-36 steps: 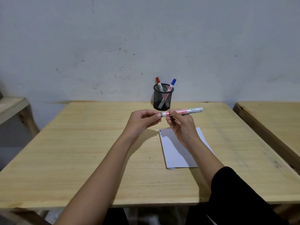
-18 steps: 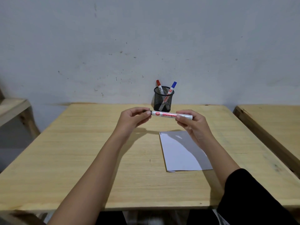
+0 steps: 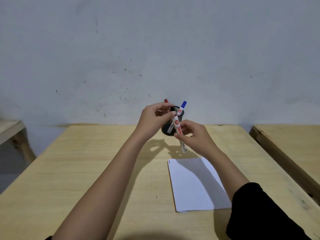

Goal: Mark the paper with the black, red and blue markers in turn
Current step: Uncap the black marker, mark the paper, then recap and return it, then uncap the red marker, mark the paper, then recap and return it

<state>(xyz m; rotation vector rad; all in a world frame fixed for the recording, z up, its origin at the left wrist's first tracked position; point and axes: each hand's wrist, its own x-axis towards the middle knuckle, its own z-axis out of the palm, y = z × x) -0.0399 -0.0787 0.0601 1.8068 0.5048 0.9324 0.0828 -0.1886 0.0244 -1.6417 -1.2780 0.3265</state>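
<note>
- The black marker [image 3: 178, 131] is held in the air above the far part of the wooden table [image 3: 86, 170], in front of the mesh pen cup [image 3: 168, 130] and beyond the paper [image 3: 195, 186].
- Its long axis runs steeply, close to upright: the black-capped end points up and slightly left, and the blunt tail end points down toward the table, a little to the right.
- Its barrel is white with red lettering and a round red logo near the top; the cap is black and mostly covered by fingers.
- The left hand [image 3: 154, 120] is closed in a pinch on the capped top end.
- The right hand [image 3: 195, 135] is curled around the middle of the barrel, fingers closed on it.
- The pen cup is dark mesh, standing near the far edge by the wall [image 3: 155, 49], largely hidden behind the hands.
- In it lean the red marker [image 3: 166, 100], only its red tip showing above the left hand, and the blue marker [image 3: 182, 106], tilted right with its blue cap up.
- The paper lies flat on the table, white, with a short dark stroke at its far left corner.
</note>
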